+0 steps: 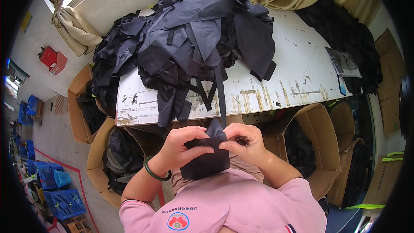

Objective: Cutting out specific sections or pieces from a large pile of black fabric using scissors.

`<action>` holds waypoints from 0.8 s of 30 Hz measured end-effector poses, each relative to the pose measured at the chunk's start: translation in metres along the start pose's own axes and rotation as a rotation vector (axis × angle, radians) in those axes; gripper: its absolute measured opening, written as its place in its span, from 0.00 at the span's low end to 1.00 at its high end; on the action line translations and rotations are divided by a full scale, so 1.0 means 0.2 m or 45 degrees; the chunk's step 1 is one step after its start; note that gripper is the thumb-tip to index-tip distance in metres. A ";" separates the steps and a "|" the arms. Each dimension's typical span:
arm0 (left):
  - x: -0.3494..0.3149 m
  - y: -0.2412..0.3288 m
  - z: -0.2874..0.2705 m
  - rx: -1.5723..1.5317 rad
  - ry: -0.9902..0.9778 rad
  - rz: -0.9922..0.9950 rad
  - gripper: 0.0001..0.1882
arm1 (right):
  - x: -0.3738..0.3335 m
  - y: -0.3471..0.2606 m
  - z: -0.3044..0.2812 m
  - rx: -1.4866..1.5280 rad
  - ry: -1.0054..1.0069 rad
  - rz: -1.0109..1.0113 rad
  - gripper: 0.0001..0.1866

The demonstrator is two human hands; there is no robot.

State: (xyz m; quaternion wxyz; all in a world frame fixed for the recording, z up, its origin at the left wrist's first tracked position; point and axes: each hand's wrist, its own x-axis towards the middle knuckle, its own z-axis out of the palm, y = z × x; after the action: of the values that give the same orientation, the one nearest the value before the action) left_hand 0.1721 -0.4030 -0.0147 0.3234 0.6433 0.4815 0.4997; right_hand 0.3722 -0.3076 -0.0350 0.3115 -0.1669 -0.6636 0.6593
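A black fabric piece (205, 164) hangs in front of my body, its upper edge folded between my two hands. My left hand (186, 141) pinches the fabric with thumb and fingers; a dark green bangle circles that wrist. Close beside it, my right hand (244, 140) pinches the same fabric near its upper right corner. Something small and dark shows within the curled right fingers, too unclear to name. A large heap of black fabric pieces (185, 39) covers the left and middle of the white table (293, 64), with strips dangling over the front edge.
Cardboard boxes holding dark fabric stand under and beside the table, at left (101, 164) and right (323, 142). More black fabric (345, 39) lies at the table's right end, beside a plastic-wrapped packet (343, 62). Blue crates (64, 203) stand on the left floor.
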 end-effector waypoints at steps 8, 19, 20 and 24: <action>0.02 0.03 -0.02 0.137 -0.074 -0.004 0.11 | 0.12 -0.25 -0.02 -0.572 -0.181 -0.276 0.13; -0.01 -0.09 -0.05 -1.009 -0.398 -0.575 0.05 | 0.09 -0.09 -0.06 0.203 -0.346 -0.297 0.07; 0.00 -0.11 0.00 -1.163 -0.431 -0.646 0.08 | 0.11 -0.09 -0.03 0.290 -0.383 -0.329 0.06; -0.03 -0.20 0.24 -1.589 -0.462 -0.758 0.13 | 0.08 -0.07 0.00 0.315 -0.413 0.077 0.03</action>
State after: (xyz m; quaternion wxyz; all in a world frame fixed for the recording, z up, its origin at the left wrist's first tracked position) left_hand 0.2056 -0.3930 -0.0669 0.8288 0.2526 0.1995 0.4576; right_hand 0.3634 -0.2990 -0.0177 0.1988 -0.0391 -0.6138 0.7630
